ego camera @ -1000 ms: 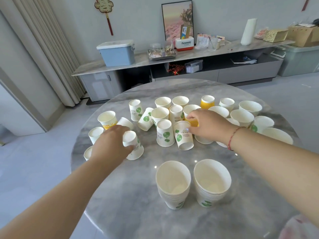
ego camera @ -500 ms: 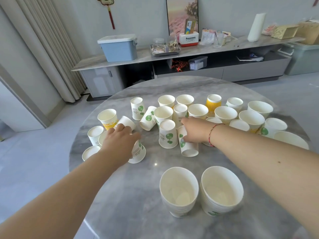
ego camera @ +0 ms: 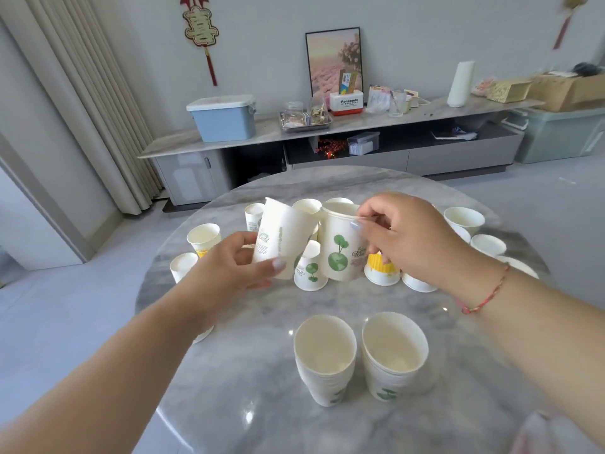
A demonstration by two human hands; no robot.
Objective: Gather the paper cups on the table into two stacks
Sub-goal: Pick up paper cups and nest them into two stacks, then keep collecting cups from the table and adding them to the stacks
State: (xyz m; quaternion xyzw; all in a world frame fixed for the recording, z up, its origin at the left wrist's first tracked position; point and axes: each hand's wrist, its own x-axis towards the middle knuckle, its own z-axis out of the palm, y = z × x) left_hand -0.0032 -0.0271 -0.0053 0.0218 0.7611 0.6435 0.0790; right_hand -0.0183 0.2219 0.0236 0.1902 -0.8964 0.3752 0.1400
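Paper cups, white with green leaf print, held above round grey marble table — one in each hand. Left hand grips tilted cup by side, bottom end up. Right hand pinches rim of upright cup; the two held cups nearly touch. Two stacks stand side by side near front edge. Loose cups — some with yellow band — scattered behind hands.

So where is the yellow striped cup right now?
The yellow striped cup stands on the table right of centre, just under the right hand, beside the green-leaf cup that hand holds.
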